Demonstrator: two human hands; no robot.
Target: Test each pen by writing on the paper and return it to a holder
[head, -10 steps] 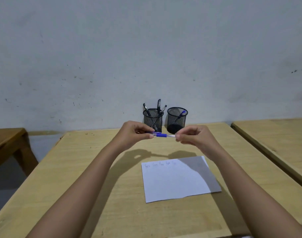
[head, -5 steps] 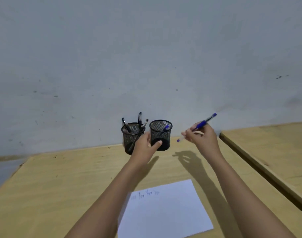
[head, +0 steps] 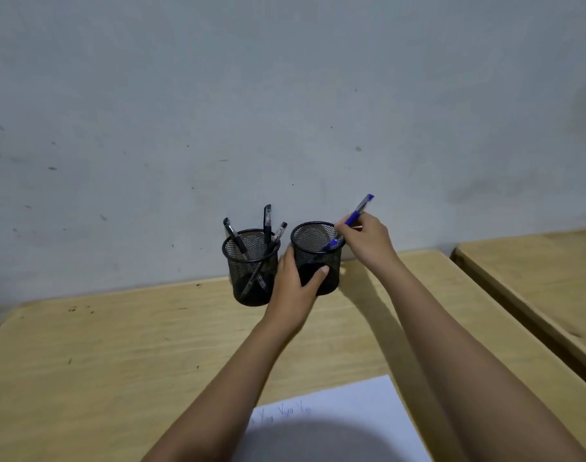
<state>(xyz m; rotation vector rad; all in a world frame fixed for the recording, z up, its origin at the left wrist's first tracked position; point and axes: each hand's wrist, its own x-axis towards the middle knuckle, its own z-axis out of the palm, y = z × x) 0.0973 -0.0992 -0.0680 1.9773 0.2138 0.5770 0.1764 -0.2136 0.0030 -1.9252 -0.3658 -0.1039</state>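
while the left hand (head: pixel 295 281) has its fingers clamped round the right holder (head: pixel 313 235), the right hand (head: pixel 368 245) pinches the pen (head: pixel 358 211), tilted over that holder's right rim. let go at this slant, it could catch the rim and drop onto the counter (head: pixel 118 345).

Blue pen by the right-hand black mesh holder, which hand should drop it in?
Right. The right hand pinches the blue pen at the rim of the right-hand black mesh holder; the left hand grips that holder's side.
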